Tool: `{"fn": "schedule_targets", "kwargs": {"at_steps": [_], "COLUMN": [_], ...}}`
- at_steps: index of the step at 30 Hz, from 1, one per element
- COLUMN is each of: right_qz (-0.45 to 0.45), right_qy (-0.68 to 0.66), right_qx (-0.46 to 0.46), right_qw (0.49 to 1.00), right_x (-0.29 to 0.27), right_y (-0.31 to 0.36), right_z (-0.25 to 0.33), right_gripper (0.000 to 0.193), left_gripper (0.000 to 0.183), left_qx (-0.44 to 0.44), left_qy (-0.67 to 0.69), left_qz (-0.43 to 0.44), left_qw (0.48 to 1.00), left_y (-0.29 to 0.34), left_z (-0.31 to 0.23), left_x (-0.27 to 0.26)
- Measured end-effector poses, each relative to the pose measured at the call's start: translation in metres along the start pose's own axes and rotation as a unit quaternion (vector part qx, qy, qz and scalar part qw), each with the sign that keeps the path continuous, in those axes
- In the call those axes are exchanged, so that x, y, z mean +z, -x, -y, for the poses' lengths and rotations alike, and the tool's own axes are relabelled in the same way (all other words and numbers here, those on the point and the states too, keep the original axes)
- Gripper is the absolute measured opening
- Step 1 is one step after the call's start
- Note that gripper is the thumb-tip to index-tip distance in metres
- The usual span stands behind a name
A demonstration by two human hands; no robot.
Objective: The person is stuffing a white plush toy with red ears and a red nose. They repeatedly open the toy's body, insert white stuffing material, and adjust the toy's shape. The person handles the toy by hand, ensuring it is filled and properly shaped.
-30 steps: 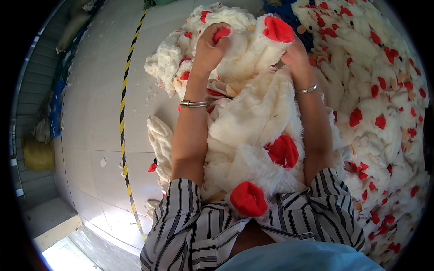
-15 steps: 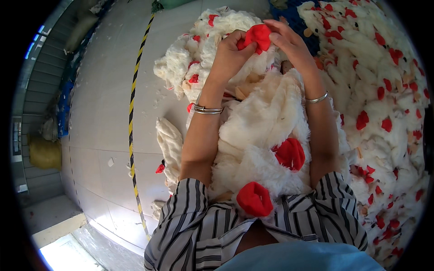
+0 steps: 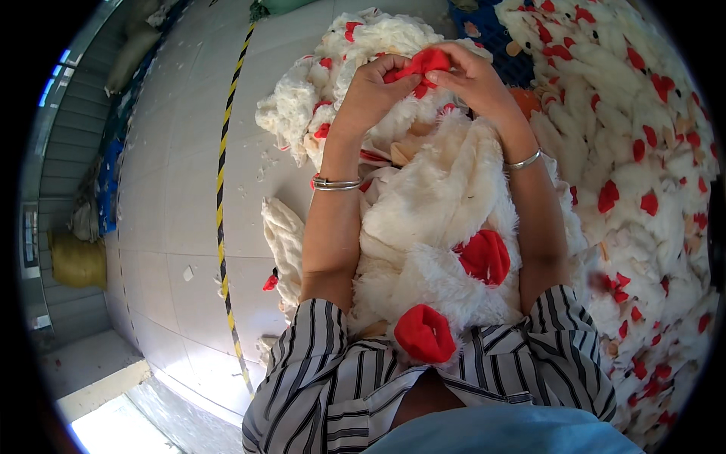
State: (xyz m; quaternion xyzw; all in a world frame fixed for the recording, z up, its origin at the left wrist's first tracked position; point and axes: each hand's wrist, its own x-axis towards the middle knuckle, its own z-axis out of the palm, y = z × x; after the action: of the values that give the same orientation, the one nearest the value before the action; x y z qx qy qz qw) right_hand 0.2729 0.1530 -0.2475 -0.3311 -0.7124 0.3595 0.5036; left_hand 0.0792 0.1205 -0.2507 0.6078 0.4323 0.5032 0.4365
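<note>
Red cloth pc (image 3: 428, 63) is at top ctr of view, between the two hands, w/ white fur heap (image 3: 302, 110) behind it. L hand (image 3: 370, 92): thumb & forefinger pinch near-left part of cloth. R hand (image 3: 476, 82): thumb & fingers bent in, pinching right part; far fingertips partly hidden. Fur cover (image 3: 431, 197) lies over lap betw. forearms, bearing two red patches (image 3: 484, 257), one by R forearm, other at shirt (image 3: 310, 340) front. Big fur pile (image 3: 620, 174), dotted w/ red bits, fills right side; its left edge comes up just beside R forearm, so that side is tight. Blue crate-like thing (image 3: 514, 64) sits beyond R hand, partly hidden. Loose white pc (image 3: 281, 234) lies just L of L forearm. More room on L: pale tile floor (image 3: 166, 212), w/ few scraps, runs out past yellow-black tape (image 3: 221, 204), which goes approx. top to bottom, bowed by lens. Yellow sack (image 3: 78, 259) well apart, near L wall. Metal bangles (image 3: 336, 184) on both wrists.
</note>
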Motion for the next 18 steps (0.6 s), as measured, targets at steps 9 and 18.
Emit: {"fn": "schedule_targets", "kwargs": {"at_steps": [9, 18], "right_qz": [0.022, 0.124], "right_qy": [0.085, 0.087], "right_qx": [0.102, 0.067], "right_qw": [0.991, 0.986], "right_x": [-0.019, -0.024], "right_y": [-0.003, -0.002], "right_z": [0.001, -0.002], "right_gripper": [0.034, 0.025], "left_gripper": [0.017, 0.015], "left_qx": [-0.006, -0.031], "left_qy": [-0.039, -0.024], "left_qz": [-0.008, -0.024], "left_qw": [0.999, 0.999], "left_y": [-0.002, 0.002], "left_z": [-0.001, -0.016], "left_x": [-0.006, -0.001]}}
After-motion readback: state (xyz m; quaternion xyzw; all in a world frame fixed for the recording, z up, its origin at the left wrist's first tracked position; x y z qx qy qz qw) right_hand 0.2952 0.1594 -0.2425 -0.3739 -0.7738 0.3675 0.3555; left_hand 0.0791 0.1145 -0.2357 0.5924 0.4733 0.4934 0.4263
